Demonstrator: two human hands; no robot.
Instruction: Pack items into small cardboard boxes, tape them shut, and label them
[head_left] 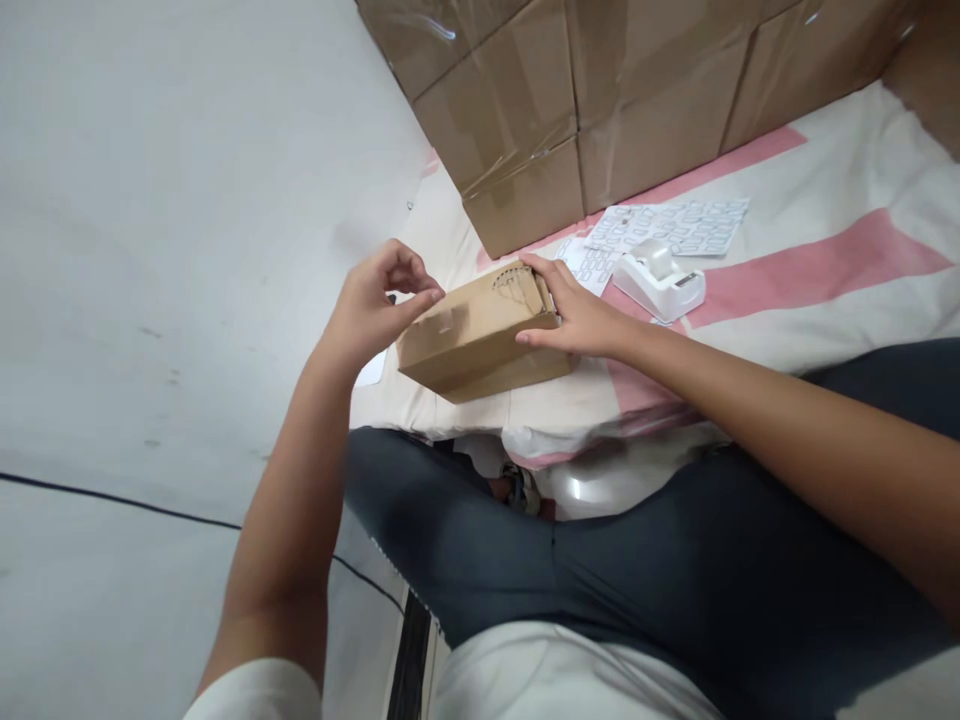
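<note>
A small brown cardboard box (472,335) rests on a white and pink striped cloth (817,270) in front of my crossed legs. My right hand (574,310) grips the box's right end, fingers curled over its top edge and thumb along the side. My left hand (375,305) sits at the box's left end, thumb and fingers pinched at the top corner where a piece of clear tape lies. Whether the pinch holds tape is not clear.
A white tape dispenser (660,280) stands just right of the box. Sheets of printed labels (675,228) lie behind it. Large taped cardboard cartons (600,100) are stacked at the back. Pale floor (150,250) lies to the left.
</note>
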